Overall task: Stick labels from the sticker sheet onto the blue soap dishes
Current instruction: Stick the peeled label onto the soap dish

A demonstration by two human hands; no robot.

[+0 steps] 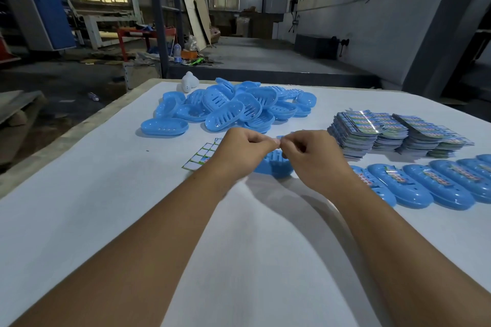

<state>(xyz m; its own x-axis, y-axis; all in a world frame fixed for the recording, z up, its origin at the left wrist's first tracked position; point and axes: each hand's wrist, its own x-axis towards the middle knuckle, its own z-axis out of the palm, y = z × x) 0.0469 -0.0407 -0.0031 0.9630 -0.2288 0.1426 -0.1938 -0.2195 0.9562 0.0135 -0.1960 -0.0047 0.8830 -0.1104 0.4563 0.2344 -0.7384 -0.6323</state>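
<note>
Blue soap dish (273, 167) lies directly under both hands, long axis left-right | left hand (239, 152) and right hand (313, 156) fingertips meet, seemingly pinching a label; label itself too small to confirm

Two bare forearms, left hand (240, 151), right hand (312, 158), no sleeves

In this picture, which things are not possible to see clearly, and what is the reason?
- Head view: any label between the fingertips; the left hand and right hand hide it.
- The soap dish under the hands: mostly covered by them.
- The sticker sheet: partly behind the left hand.
- The row of labelled dishes: cut off by the right edge.
- Label print: too small.
</note>
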